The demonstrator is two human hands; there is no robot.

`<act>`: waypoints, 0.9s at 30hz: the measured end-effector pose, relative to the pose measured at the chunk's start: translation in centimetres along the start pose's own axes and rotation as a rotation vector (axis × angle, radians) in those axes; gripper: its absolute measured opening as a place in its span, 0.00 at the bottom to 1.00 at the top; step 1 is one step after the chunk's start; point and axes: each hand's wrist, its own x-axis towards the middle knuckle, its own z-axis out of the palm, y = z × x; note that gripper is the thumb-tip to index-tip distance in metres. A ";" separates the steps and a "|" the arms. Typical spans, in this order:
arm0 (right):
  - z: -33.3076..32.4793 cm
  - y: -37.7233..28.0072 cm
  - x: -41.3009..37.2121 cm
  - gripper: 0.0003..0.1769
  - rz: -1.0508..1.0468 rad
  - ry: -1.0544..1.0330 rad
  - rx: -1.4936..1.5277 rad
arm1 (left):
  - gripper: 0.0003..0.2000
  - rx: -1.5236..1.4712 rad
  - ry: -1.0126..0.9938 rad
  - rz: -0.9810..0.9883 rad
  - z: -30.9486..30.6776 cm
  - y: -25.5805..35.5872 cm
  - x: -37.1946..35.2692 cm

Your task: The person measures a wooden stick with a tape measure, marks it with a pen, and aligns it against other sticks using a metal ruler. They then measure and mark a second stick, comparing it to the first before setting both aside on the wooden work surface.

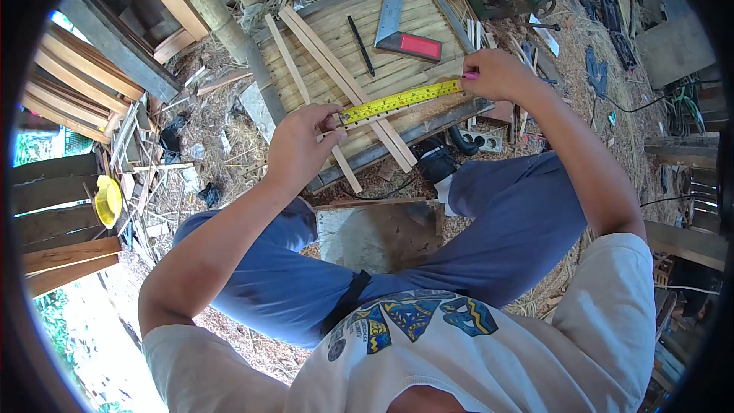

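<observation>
A yellow tape measure [401, 101] is stretched between my two hands above a slatted bamboo work surface [329, 23]. My left hand [302, 145] pinches its left end with thumb and fingers. At the other end, my right hand [501, 76] is closed on the tape, and a bit of pink shows at its fingertips. Under the tape, long thin wooden strips [336, 65] lie slantwise, and a single narrower strip [287, 57] runs beside them, partly behind my left hand. Beyond the tape are a black pen [361, 46] and a try square [391, 8] with a red-faced handle.
Below the work surface, a pale board [367, 237] lies between my legs. A dark power tool [436, 160] and a socket strip [483, 141] sit at its near right edge. Curved timber pieces [84, 80] and a yellow bowl [108, 201] are at left. Shavings and offcuts litter the ground.
</observation>
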 end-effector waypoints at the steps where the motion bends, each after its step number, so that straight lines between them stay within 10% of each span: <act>1: 0.0 0.0 0.0 0.19 0.002 -0.002 0.000 | 0.22 0.000 0.002 0.005 0.0 -0.1 0.0; 27: 0.2 -0.2 -0.1 0.18 0.032 0.000 0.005 | 0.20 0.021 -0.016 -0.048 -0.2 0.8 0.1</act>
